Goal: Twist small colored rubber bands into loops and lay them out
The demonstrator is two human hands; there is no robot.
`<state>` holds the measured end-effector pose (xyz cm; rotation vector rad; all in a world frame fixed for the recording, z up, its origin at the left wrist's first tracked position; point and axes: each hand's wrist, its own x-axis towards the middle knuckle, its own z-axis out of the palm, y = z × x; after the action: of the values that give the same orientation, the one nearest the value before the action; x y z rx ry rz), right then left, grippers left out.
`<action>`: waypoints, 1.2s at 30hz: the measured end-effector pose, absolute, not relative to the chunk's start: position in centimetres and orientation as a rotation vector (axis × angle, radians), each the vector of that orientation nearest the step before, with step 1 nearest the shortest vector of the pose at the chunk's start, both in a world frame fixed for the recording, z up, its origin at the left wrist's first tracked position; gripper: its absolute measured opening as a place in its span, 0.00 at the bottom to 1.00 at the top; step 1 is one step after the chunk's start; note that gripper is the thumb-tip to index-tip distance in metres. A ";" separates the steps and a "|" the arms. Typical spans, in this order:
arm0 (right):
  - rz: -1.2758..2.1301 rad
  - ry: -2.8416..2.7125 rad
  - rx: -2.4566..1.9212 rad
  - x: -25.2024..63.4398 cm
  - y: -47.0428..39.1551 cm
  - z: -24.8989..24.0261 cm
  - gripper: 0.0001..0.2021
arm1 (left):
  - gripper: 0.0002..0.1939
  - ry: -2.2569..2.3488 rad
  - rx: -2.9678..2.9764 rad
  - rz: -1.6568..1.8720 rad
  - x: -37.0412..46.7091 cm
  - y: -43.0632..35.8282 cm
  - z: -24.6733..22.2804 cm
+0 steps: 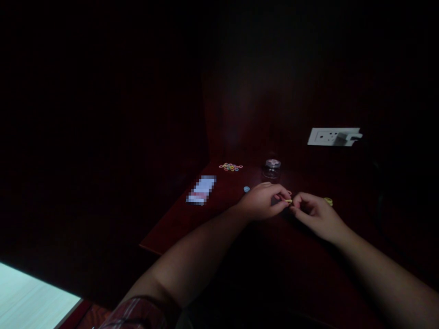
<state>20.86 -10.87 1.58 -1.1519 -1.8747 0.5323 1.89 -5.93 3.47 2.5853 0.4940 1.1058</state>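
Observation:
My left hand [264, 201] is closed in a pinch on a small yellow band [288, 201], which looks like a little hair tie. Thumb and fingers of my right hand [317, 217] are pressed together just beside it, almost touching the left fingertips; what they grip is too small to make out. A pink band [290, 193] shows just beyond the fingertips. Behind my right hand lies a yellow-green band-like item [328, 201], partly hidden. To the left of my left wrist is a small pale blue piece [246, 189].
A clear lidded jar [272, 170] stands beyond my hands on the dark red table [171, 233]. Several coloured bands [231, 167] lie in a pile at the back left. Nearer is a blurred bright phone-like rectangle [201, 190]. A wall socket [322, 136] holds a plug.

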 end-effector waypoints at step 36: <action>0.595 -1.769 -1.095 20.5 -11.1 1.6 0.09 | 0.10 0.517 2.467 0.936 2.1 -5.9 3.0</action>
<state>20.48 -11.08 1.61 -1.0948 -1.7695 0.5952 2.08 -5.91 2.98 2.4673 0.5168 0.9359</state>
